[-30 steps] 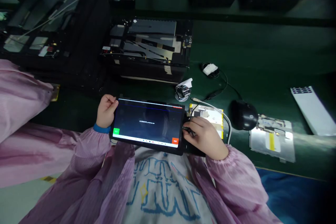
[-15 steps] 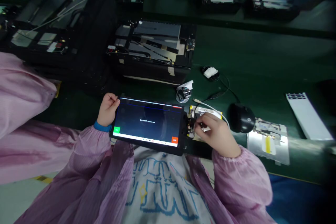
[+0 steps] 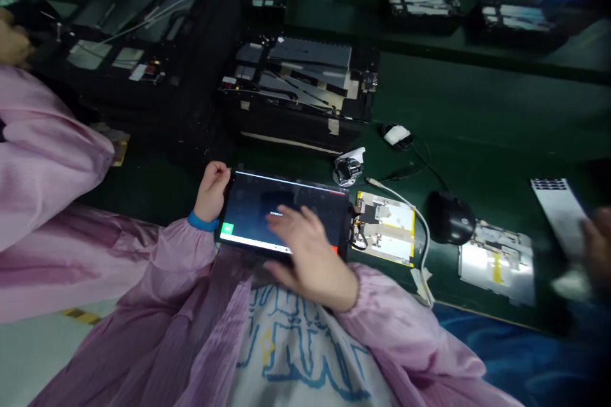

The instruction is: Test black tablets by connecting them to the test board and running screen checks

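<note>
- tablet (image 3: pixel 286 194): one, dark screen lit, at the near edge of the green bench (image 3: pixel 482 133); green square at its lower left corner, pale bar along the bottom.
- left hand (image 3: pixel 212 192): gripping the tablet's left edge; blue band (image 3: pixel 203 222) at the wrist.
- right hand (image 3: pixel 312 251): open, fingers spread over the tablet's lower right part, blurred; contact cannot be told.
- board with yellow edging (image 3: pixel 386 243): just right of the tablet.
- metal counter (image 3: pixel 350 169): just beyond the tablet's upper right corner.
- pale cable (image 3: pixel 427 241): curving, right of the tablet.
- black rounded device (image 3: pixel 450 217): farther right of the tablet.
- silver plate (image 3: pixel 499 267): well right of the tablet.
- stacked panels (image 3: pixel 305 76): beyond the tablet.
- co-worker's pink sleeve (image 3: pixel 52 159): well left of the tablet.
</note>
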Tool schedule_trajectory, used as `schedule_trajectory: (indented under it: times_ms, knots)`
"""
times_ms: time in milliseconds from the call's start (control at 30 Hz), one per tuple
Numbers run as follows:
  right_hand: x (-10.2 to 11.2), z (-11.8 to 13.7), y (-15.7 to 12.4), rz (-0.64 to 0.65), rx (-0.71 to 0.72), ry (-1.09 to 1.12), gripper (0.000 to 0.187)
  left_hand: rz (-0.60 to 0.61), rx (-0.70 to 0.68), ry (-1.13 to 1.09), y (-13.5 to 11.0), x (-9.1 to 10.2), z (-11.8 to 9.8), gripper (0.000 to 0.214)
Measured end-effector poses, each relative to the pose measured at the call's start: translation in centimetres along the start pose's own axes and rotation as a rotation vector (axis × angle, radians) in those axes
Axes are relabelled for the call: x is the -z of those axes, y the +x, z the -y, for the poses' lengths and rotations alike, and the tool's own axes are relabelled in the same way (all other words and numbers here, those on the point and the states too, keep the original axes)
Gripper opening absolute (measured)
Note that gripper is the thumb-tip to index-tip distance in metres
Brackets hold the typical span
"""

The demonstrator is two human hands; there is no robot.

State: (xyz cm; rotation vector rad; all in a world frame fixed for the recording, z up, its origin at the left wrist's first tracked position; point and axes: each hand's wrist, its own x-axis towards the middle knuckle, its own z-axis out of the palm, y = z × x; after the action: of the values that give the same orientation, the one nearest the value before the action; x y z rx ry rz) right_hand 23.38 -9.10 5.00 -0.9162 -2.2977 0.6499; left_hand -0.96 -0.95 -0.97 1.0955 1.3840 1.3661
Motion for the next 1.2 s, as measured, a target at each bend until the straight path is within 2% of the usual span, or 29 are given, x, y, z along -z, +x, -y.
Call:
schedule_trajectory:
  times_ms: [33, 100, 167, 233, 333, 467, 633, 767, 1033, 1200]
  knots:
    - [-1.4, 1.1, 0.4, 0.102, 0.083, -0.012, 0.051, 0.000, -0.004, -0.006, -0.1, -0.1, -0.1, 0.029]
    - [-3.8, 2.5, 1.3, 0.220, 0.159, -0.048, 0.057, 0.004, -0.018, -0.016, -0.4, -0.2, -0.2, 0.029]
    - [-5.2, 3.0, 2.0, 0.268, 0.158, -0.083, 0.062, 0.006, -0.036, -0.009, -0.6, -0.1, -0.2, 0.028]
    - [-5.4, 3.1, 2.4, 0.262, 0.144, -0.100, 0.064, 0.012, -0.050, -0.001, -0.8, 0.0, -0.2, 0.027]
    - [-3.9, 2.9, 1.8, 0.133, 0.085, -0.139, 0.063, 0.021, -0.050, 0.004, -1.0, 0.4, 0.0, 0.024]
    - [-2.4, 1.7, -1.4, -0.159, -0.132, -0.344, 0.055, 0.048, -0.038, 0.012, -1.2, 0.6, -0.3, 0.019]
    - [-4.2, -0.3, -6.0, -0.350, -0.237, -0.649, 0.054, 0.180, 0.022, -0.086, -1.4, 0.6, -0.8, 0.020]
    - [-5.5, -0.7, -6.8, -0.384, -0.208, -0.725, 0.043, 0.252, 0.043, -0.180, -1.4, 0.5, -0.7, 0.029]
    - [-5.7, -0.6, -6.4, -0.344, -0.214, -0.730, 0.034, 0.253, 0.076, -0.209, -1.3, 0.7, -0.1, 0.030]
    - [-5.8, -1.4, -6.4, -0.410, -0.203, -0.678, 0.052, 0.251, 0.082, -0.204, -1.4, 0.9, 0.1, 0.029]
